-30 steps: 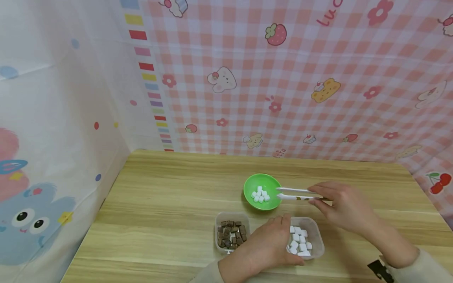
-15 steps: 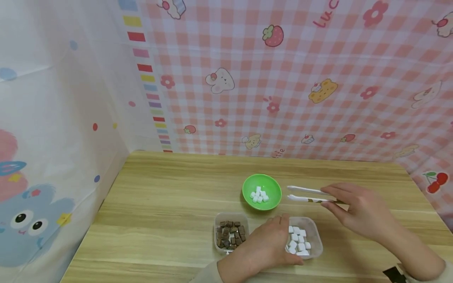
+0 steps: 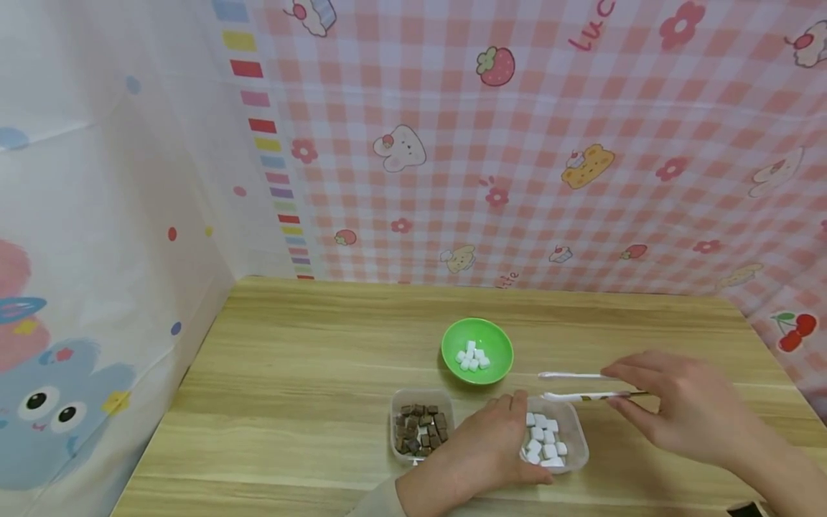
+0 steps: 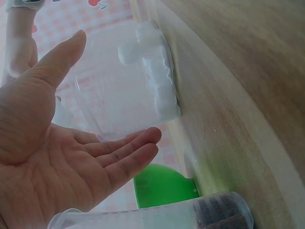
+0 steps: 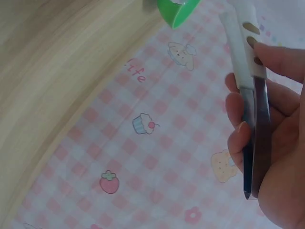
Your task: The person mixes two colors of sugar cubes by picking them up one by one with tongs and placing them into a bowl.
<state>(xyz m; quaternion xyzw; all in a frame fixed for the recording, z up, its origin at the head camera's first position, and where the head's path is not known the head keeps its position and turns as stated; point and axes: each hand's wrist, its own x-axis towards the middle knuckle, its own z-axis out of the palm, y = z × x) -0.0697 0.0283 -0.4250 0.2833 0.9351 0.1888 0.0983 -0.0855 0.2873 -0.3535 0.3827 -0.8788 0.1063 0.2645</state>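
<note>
My right hand (image 3: 685, 409) holds a pair of tongs (image 3: 584, 396) with white arms and a metal handle end. The tips stand apart with nothing between them, near the far edge of a clear plastic container (image 3: 578, 434). That container has several white cubes (image 3: 549, 451) in it. My left hand (image 3: 481, 445) grips the container by its left side, thumb on the near side and fingers on the far side, as the left wrist view also shows. Behind it, a green bowl (image 3: 454, 345) has several white cubes at its bottom.
A second clear container (image 3: 397, 408) with several brown cubes (image 3: 421, 429) stands left of my left hand, partly behind my wrist. The wooden table (image 3: 291, 359) extends to the left. A pink checked cloth (image 3: 452, 108) hangs along the back.
My right hand has drawn the tongs away from the bowl, to the right and then towards me, and their tips have spread wider. My left hand stays on the container.
</note>
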